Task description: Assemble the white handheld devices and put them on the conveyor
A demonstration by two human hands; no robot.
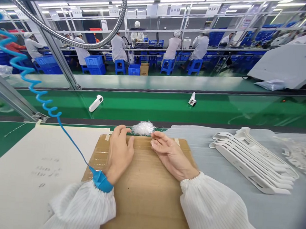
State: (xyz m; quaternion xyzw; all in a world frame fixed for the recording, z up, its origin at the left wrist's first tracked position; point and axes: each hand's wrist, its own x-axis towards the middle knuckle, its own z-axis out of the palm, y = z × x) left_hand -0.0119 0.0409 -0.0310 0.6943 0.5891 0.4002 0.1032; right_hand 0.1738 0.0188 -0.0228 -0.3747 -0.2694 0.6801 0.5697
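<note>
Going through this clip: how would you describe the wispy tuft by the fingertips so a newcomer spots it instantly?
On the green workbench, find the cardboard sheet. At its far edge, between the left hand and right hand, lies a tuft of translucent strands, soft and loose, unlike the rigid white moulded parts to the right.

Rough matt corrugated cardboard under the hands, wispy glossy white fibre clump, smooth matt white plastic parts on thin translucent plastic sheet, matt paper sheet, glossy green bench surface, ribbed white cloth sleeve, shiny braided metal hose, smooth blue coiled plastic cord.
</note>
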